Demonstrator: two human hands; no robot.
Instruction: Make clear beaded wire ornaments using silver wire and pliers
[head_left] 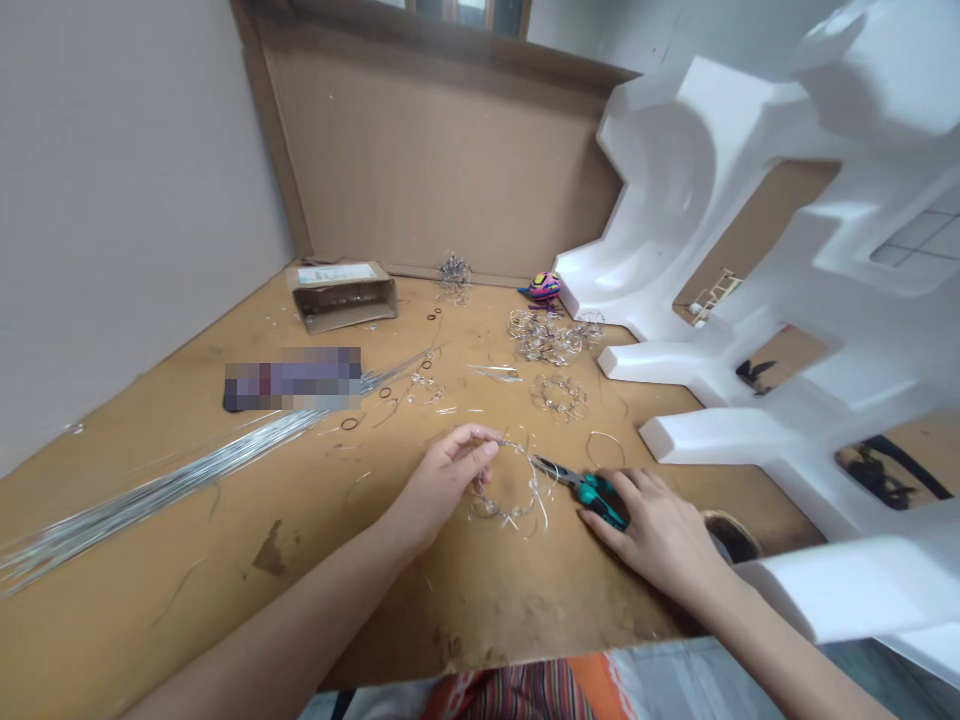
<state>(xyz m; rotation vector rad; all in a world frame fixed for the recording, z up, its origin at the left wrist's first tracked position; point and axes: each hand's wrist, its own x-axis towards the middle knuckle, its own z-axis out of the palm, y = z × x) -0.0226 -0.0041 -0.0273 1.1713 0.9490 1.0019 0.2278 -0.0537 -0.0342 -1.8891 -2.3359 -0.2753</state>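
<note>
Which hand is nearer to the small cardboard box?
Left. The left hand, holding a wire ring, is in front and right of the cardboard box; the right hand, on the pliers, is farther right.

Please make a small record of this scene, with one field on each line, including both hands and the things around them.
Left hand: the hand pinches the side of a wire ring
Right hand: the hand holds pliers by their teal handles
Pliers' tip: beside the ring; contact cannot be told
Surface: brown tabletop
Left side: bundle of straight wires
Farther back: cardboard box, pile of curled wire pieces
Right side: white moulded form
</note>
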